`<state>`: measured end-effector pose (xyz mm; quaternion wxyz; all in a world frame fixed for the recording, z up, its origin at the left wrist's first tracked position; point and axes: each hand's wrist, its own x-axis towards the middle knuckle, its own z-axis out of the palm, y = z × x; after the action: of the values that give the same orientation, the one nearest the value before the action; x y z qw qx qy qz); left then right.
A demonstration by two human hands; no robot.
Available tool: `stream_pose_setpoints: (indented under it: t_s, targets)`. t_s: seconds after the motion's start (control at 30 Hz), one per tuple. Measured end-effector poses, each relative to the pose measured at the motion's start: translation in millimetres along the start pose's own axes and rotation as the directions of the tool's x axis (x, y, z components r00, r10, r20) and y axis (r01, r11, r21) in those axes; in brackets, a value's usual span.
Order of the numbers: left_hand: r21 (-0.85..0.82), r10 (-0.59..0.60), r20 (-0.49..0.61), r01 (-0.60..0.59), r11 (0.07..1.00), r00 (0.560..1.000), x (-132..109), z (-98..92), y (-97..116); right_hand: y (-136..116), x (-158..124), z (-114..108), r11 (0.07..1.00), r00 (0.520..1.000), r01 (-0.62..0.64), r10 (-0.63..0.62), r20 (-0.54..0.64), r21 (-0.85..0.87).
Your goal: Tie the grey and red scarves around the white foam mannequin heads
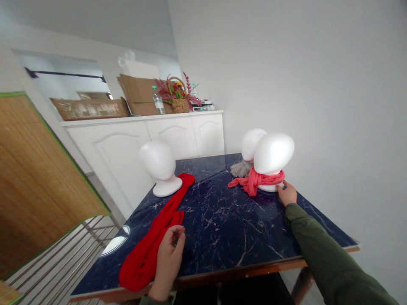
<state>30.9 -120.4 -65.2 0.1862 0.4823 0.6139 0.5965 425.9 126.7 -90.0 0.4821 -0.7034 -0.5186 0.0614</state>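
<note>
My right hand grips the edge of the base of a white foam mannequin head at the table's right side. A coral-pink scarf is knotted round that head's neck, its ends lying to the left. My left hand is by the table's front edge, fingers loosely curled with nothing visible in them. It is beside a long red scarf, folded lengthwise, which stretches back to another bare mannequin head standing upright at the left.
Behind the pink-scarfed head is a further mannequin head with a grey scarf. All stand on a dark blue marbled table. A white cabinet at the back bears cardboard boxes, a bottle and a flower basket.
</note>
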Motion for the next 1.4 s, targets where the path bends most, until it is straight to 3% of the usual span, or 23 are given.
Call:
stream_pose_setpoints:
  t_s: [0.07, 0.13, 0.2, 0.27, 0.33, 0.4, 0.47, 0.53, 0.6, 0.63, 0.7, 0.77, 0.83, 0.87, 0.93, 1.0, 1.07, 1.13, 1.2, 1.3, 1.4]
  targets:
    - [0.301, 0.124, -0.009, -0.116, 0.947, 0.992, 20.8, -18.4, 2.4, -0.9, -5.0, -3.0, 0.999, 0.999, -0.027, 0.028, -0.044, 0.025]
    - [0.546, 0.174, 0.036, -0.165, 0.821, 0.984, 45.8, -32.0, 0.0, -6.1, -12.2, -5.8, 0.998, 0.992, -0.045, 0.05, -0.112, 0.051]
    - [0.735, 0.118, 0.109, -0.16, 0.659, 0.987, 70.5, -38.3, -8.3, -17.4, -23.9, -8.7, 0.996, 0.978, 0.008, 0.011, -0.21, 0.09]
    - [0.85, -0.037, 0.171, -0.128, 0.51, 0.985, 91.3, -37.8, -19.5, -34.6, -42.6, -11.7, 0.981, 0.964, 0.13, -0.092, -0.251, 0.141]
    - [0.891, -0.173, 0.207, -0.113, 0.439, 0.963, 106.5, -31.8, -29.1, -55.8, -68.8, -13.1, 0.943, 0.967, 0.239, -0.21, -0.143, 0.231]
    - [0.896, -0.198, 0.239, -0.137, 0.423, 0.951, 115.5, -21.3, -33.4, -79.4, -100.3, -9.2, 0.886, 0.947, 0.258, -0.311, 0.079, 0.386]
    - [0.841, -0.118, 0.29, -0.194, 0.506, 0.95, 117.7, -7.0, -31.3, -104.8, -132.5, 3.5, 0.837, 0.893, 0.178, -0.358, 0.272, 0.518]
    - [0.666, -0.019, 0.371, -0.251, 0.702, 0.929, 111.5, 9.2, -23.7, -132.1, -160.0, 24.8, 0.773, 0.83, -0.067, -0.308, 0.465, 0.631]
    - [0.378, 0.073, 0.469, -0.274, 0.884, 0.88, 97.0, 24.0, -12.1, -159.9, -178.9, 49.7, 0.65, 0.68, -0.457, -0.186, 0.709, 0.608]
    - [0.255, 0.106, 0.523, -0.274, 0.927, 0.846, 87.6, 29.7, -5.4, -172.9, -184.8, 61.4, 0.57, 0.565, -0.618, -0.158, 0.81, 0.542]
    - [0.125, 0.162, 0.615, -0.299, 0.946, 0.772, 67.7, 36.3, 7.9, -194.4, -190.5, 80.0, 0.417, 0.292, -0.835, -0.218, 0.931, 0.359]
    - [0.067, 0.2, 0.671, -0.328, 0.942, 0.714, 51.6, 36.4, 19.0, -206.5, -190.4, 90.9, 0.351, 0.059, -0.917, -0.354, 0.933, 0.191]
    - [0.018, 0.221, 0.692, -0.323, 0.946, 0.687, 44.5, 31.8, 25.3, -208.1, -187.4, 95.5, 0.372, -0.093, -0.925, -0.413, 0.906, 0.075]
    - [-0.008, 0.228, 0.694, -0.31, 0.951, 0.683, 45.6, 28.5, 26.0, -205.9, -185.8, 96.2, 0.397, -0.136, -0.917, -0.409, 0.902, 0.042]
    - [-0.042, 0.232, 0.665, -0.275, 0.96, 0.71, 58.3, 21.2, 21.2, -199.1, -183.5, 95.4, 0.405, -0.157, -0.914, -0.374, 0.914, 0.009]
    - [-0.036, 0.204, 0.566, -0.223, 0.974, 0.799, 84.3, 13.4, 8.1, -193.8, -183.1, 92.7, 0.363, -0.118, -0.932, -0.325, 0.938, 0.009]
    - [0.032, 0.142, 0.378, -0.166, 0.986, 0.915, 119.1, 4.0, -11.7, -192.8, -185.0, 89.0, 0.332, -0.09, -0.943, -0.268, 0.959, 0.005]
    - [0.228, 0.139, 0.18, -0.179, 0.957, 0.974, 155.5, -8.1, -34.9, -195.4, -188.1, 85.3, 0.363, -0.104, -0.932, -0.265, 0.959, -0.001]
    - [0.482, 0.192, -0.027, -0.155, 0.862, 0.981, 186.7, -22.6, -58.1, -198.7, -191.1, 82.5, 0.431, -0.108, -0.901, -0.32, 0.941, 0.043]
    - [0.64, 0.173, -0.278, 0.048, 0.767, 0.945, 218.1, -41.2, -85.9, -200.6, -192.8, 79.9, 0.583, -0.14, -0.806, -0.361, 0.922, 0.106]
    - [0.642, 0.054, -0.328, 0.18, 0.745, 0.943, 235.6, -47.3, -101.1, -199.0, -192.2, 77.2, 0.7, -0.234, -0.712, -0.305, 0.923, 0.051]
